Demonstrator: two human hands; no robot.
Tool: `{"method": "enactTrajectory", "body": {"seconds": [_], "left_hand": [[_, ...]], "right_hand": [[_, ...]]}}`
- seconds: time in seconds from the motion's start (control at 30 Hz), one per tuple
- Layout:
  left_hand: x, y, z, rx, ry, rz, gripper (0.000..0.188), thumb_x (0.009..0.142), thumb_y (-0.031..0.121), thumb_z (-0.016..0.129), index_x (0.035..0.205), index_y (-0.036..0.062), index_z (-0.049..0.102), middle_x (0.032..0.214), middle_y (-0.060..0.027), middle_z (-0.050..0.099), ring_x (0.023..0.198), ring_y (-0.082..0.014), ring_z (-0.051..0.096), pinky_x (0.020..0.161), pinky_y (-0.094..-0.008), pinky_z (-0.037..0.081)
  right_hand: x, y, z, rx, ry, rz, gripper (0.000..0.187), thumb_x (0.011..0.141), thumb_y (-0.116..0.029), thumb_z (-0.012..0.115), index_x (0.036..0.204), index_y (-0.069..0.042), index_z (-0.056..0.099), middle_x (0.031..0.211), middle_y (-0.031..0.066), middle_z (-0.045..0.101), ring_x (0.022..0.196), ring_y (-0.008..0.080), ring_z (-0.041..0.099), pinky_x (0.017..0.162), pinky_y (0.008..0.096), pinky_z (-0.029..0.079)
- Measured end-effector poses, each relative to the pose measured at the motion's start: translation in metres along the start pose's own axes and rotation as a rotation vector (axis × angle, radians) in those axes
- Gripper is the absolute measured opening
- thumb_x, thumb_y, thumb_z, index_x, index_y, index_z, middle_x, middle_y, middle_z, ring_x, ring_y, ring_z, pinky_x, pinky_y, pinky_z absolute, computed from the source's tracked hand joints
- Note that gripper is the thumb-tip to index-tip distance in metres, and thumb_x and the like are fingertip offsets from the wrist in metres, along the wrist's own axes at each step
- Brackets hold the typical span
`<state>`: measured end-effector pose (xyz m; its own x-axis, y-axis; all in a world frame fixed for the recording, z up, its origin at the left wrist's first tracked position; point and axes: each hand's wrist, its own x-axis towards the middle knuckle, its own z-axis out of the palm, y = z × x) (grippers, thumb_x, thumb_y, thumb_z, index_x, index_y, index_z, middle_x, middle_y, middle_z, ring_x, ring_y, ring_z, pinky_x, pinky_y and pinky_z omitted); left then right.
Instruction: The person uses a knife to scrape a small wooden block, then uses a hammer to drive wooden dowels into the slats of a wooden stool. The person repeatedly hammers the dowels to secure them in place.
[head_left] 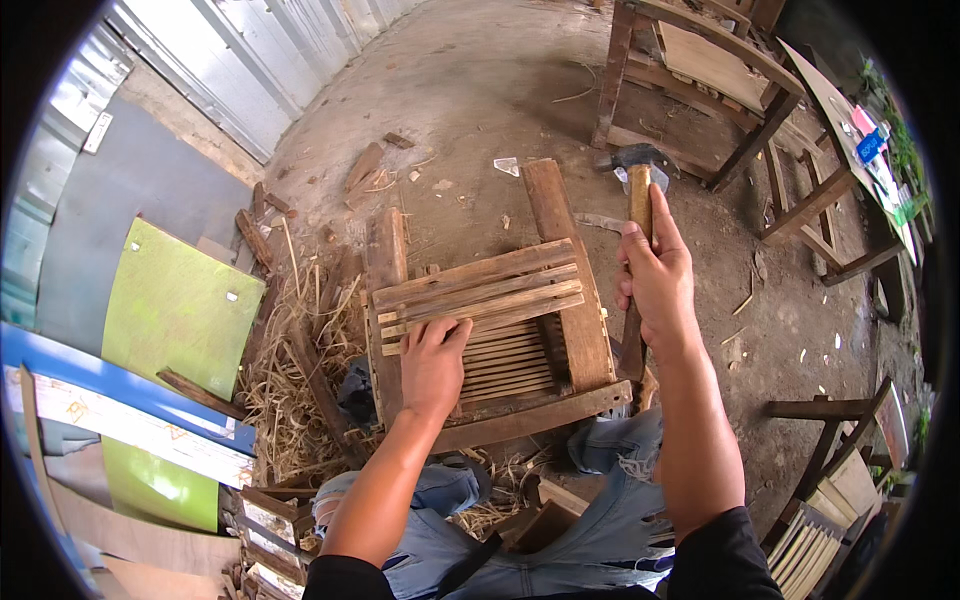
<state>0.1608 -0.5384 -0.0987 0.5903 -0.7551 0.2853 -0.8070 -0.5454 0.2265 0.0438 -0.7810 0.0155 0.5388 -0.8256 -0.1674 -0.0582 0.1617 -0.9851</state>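
In front of my knees stands a wooden chair frame (570, 345) with two thick side pieces and a seat of thin parallel slats (505, 372). Several loose-looking wooden slats (480, 290) run crosswise over it; whether they are fastened I cannot tell. My left hand (433, 365) has its fingers curled over the nearest of these slats, close to their left end. On the right, my right hand (655, 280) grips a claw hammer (640, 205) by its wooden handle. The dark hammer head points away from me, raised beside the frame and apart from it.
Wood shavings (285, 380) and offcuts (365, 165) lie to the left and beyond. A green panel (175, 300) leans near the metal wall (270, 60). Wooden furniture frames stand at the far right (740, 150) and near right (825, 410). A white-topped table (850, 135) holds small items.
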Motion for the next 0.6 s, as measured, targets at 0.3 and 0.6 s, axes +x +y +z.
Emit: {"method": "enactTrajectory", "body": {"seconds": [0.3,0.6], "left_hand": [[-0.0010,-0.0018,-0.0015,-0.044,-0.069,-0.023,0.032,0.090,0.001,0.060,0.118,0.0130,0.071,0.111,-0.0028,0.060,0.108,-0.0265,0.053,0.096,-0.0468,0.044],[-0.0004,-0.0004,-0.0011,-0.052,-0.079,-0.019,0.032,0.090,0.000,0.059,0.117,0.0125,0.071,0.111,-0.0038,0.060,0.108,-0.0264,0.053,0.096,-0.0461,0.044]], "right_hand": [[-0.0014,-0.0014,0.0015,0.021,0.002,-0.013,0.063,0.099,-0.011,0.054,0.156,-0.013,0.027,0.074,0.0007,0.051,0.049,0.0051,0.041,0.039,0.0236,0.037],[-0.0022,-0.0022,0.0022,-0.001,0.006,-0.006,0.062,0.100,-0.011,0.053,0.156,-0.013,0.027,0.074,0.0010,0.051,0.047,0.0048,0.040,0.038,0.0239,0.037]]}}
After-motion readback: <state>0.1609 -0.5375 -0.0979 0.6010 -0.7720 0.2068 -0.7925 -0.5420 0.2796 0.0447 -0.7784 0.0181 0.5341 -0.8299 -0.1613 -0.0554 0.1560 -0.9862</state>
